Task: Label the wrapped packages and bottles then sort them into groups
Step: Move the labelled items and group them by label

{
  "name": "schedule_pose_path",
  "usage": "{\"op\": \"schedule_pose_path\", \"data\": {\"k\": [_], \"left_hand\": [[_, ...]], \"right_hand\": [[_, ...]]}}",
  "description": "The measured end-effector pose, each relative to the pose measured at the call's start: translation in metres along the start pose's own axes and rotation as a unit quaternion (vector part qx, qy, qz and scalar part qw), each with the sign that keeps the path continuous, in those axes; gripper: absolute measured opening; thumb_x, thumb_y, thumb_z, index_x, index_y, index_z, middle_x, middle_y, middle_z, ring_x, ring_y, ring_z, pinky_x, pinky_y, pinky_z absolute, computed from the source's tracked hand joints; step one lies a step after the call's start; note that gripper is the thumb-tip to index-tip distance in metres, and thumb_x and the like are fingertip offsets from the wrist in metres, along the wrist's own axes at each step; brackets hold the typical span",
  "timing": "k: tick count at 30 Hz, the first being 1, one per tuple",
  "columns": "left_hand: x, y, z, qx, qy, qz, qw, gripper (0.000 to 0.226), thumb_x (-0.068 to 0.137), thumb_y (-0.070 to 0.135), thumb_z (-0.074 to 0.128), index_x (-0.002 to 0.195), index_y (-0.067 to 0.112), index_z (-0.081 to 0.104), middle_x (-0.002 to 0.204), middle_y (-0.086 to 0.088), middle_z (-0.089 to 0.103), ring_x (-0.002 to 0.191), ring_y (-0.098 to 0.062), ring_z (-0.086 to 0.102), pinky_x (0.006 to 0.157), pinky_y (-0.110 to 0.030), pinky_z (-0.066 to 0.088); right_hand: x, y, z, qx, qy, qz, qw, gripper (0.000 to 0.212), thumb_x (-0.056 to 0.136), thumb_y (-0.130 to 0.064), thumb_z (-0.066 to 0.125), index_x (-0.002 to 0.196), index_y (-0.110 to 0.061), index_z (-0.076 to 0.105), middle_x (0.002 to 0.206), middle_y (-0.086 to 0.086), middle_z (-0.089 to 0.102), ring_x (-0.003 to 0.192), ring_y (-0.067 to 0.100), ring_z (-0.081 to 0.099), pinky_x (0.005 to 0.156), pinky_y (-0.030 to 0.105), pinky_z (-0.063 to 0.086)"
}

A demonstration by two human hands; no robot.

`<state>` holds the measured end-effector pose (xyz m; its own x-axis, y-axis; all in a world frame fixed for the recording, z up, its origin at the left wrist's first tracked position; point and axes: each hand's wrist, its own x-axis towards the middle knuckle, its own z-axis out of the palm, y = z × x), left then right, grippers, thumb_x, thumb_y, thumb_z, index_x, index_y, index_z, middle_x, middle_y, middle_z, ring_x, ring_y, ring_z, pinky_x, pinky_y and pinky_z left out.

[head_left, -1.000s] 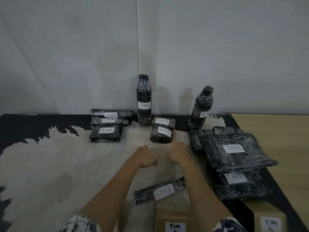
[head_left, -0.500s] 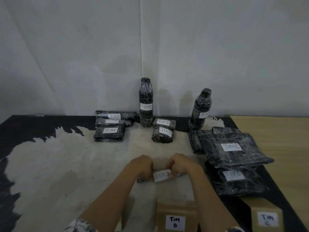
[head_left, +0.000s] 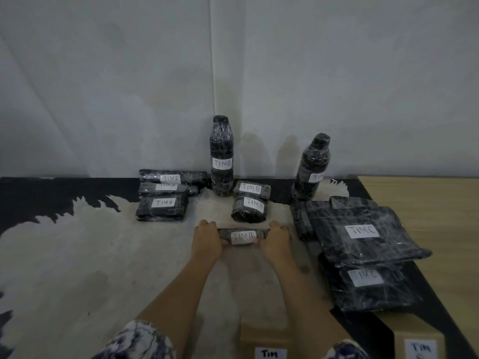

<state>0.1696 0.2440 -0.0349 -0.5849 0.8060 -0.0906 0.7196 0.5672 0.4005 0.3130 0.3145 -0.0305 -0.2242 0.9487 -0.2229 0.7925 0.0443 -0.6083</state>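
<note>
Brought forward from the box (head_left: 264,338), the TIMB roll (head_left: 243,236) is now gripped at both ends by left hand (head_left: 207,239) and right hand (head_left: 276,240) — the TIMB pile (head_left: 249,211) just beyond the fingers, awaiting it.

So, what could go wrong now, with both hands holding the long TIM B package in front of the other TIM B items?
1. The left hand and right hand grip the ends of the long package. Set too far forward, it may shove the rolled package toward the upright bottle and tip it.
2. The flat TIM C package lies close beside the right hand, so a sideways slip could mix the groups.
</note>
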Motion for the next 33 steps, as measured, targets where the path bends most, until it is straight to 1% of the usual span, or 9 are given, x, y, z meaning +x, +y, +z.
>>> {"op": "schedule_pose_path", "data": {"k": [5, 10, 14, 17, 20, 22, 27, 30, 33], "left_hand": [[0.018, 0.0, 0.003, -0.015, 0.015, -0.002, 1.0, 0.023, 0.084, 0.017, 0.065, 0.103, 0.003, 0.062, 0.109, -0.014, 0.054, 0.102, -0.028, 0.053, 0.085, -0.033, 0.046], [0.027, -0.004, 0.007, -0.018, 0.013, -0.01, 1.0, 0.03, 0.084, 0.024, 0.066, 0.106, 0.004, 0.061, 0.108, -0.015, 0.053, 0.102, -0.031, 0.053, 0.086, -0.035, 0.046], [0.027, 0.0, 0.006, -0.025, 0.004, -0.019, 0.999, 0.036, 0.087, 0.024, 0.064, 0.115, 0.004, 0.055, 0.115, -0.017, 0.051, 0.107, -0.032, 0.05, 0.091, -0.036, 0.045], [0.021, 0.003, 0.004, 0.004, 0.001, -0.034, 0.999, 0.054, 0.09, 0.028, 0.057, 0.136, 0.004, 0.038, 0.131, -0.016, 0.042, 0.12, -0.031, 0.042, 0.101, -0.036, 0.039], [0.008, 0.011, 0.004, 0.019, 0.039, -0.047, 0.998, 0.062, 0.092, 0.023, 0.052, 0.143, 0.003, 0.023, 0.142, -0.016, 0.031, 0.128, -0.033, 0.031, 0.105, -0.037, 0.032], [-0.003, 0.017, 0.003, 0.022, 0.061, -0.048, 0.997, 0.063, 0.089, 0.019, 0.052, 0.143, 0.003, 0.023, 0.143, -0.015, 0.029, 0.128, -0.033, 0.03, 0.105, -0.036, 0.03], [-0.024, 0.034, -0.001, 0.023, 0.083, -0.042, 0.995, 0.067, 0.084, 0.022, 0.058, 0.14, 0.004, 0.026, 0.143, -0.014, 0.03, 0.128, -0.032, 0.031, 0.106, -0.035, 0.029], [-0.037, 0.048, -0.008, 0.011, 0.087, -0.022, 0.996, 0.065, 0.084, 0.021, 0.059, 0.139, 0.005, 0.027, 0.143, -0.014, 0.029, 0.128, -0.032, 0.029, 0.105, -0.037, 0.03], [-0.052, 0.063, -0.013, 0.035, 0.079, 0.012, 0.996, 0.057, 0.086, 0.021, 0.056, 0.135, 0.006, 0.032, 0.138, -0.013, 0.034, 0.123, -0.031, 0.034, 0.104, -0.034, 0.027]], "right_hand": [[0.012, -0.009, 0.002, 0.018, 0.016, 0.013, 1.0, 0.05, 0.081, -0.024, 0.072, 0.12, -0.002, 0.05, 0.125, 0.018, 0.044, 0.115, 0.033, 0.047, 0.097, 0.037, 0.043], [0.02, -0.011, 0.0, 0.032, 0.003, 0.006, 0.999, 0.053, 0.081, -0.027, 0.071, 0.123, -0.002, 0.05, 0.126, 0.019, 0.042, 0.116, 0.034, 0.048, 0.1, 0.039, 0.043], [0.02, -0.014, -0.002, 0.047, -0.008, 0.001, 0.999, 0.056, 0.082, -0.026, 0.07, 0.128, -0.002, 0.047, 0.129, 0.019, 0.04, 0.12, 0.035, 0.045, 0.103, 0.041, 0.041], [0.015, -0.016, -0.003, 0.059, -0.016, 0.003, 0.998, 0.056, 0.084, -0.023, 0.066, 0.131, -0.003, 0.042, 0.128, 0.02, 0.04, 0.121, 0.037, 0.043, 0.102, 0.043, 0.042], [0.008, -0.015, -0.007, 0.063, -0.014, -0.003, 0.998, 0.059, 0.086, -0.021, 0.064, 0.135, -0.005, 0.035, 0.129, 0.021, 0.039, 0.122, 0.038, 0.042, 0.102, 0.045, 0.042], [0.002, -0.012, -0.012, 0.058, -0.013, -0.007, 0.998, 0.057, 0.088, -0.017, 0.06, 0.137, -0.005, 0.032, 0.132, 0.021, 0.037, 0.124, 0.037, 0.039, 0.102, 0.043, 0.04], [-0.013, -0.011, -0.026, 0.031, 0.003, -0.043, 0.999, 0.061, 0.091, -0.017, 0.056, 0.143, -0.007, 0.024, 0.14, 0.019, 0.03, 0.131, 0.035, 0.031, 0.105, 0.042, 0.035], [-0.025, -0.015, -0.041, 0.038, 0.024, -0.073, 0.996, 0.059, 0.092, -0.017, 0.053, 0.144, -0.006, 0.026, 0.143, 0.019, 0.029, 0.133, 0.034, 0.029, 0.107, 0.041, 0.034], [-0.04, -0.014, -0.057, 0.075, 0.04, -0.089, 0.992, 0.053, 0.092, -0.011, 0.052, 0.139, -0.002, 0.031, 0.14, 0.02, 0.031, 0.129, 0.035, 0.033, 0.106, 0.041, 0.036]]}}
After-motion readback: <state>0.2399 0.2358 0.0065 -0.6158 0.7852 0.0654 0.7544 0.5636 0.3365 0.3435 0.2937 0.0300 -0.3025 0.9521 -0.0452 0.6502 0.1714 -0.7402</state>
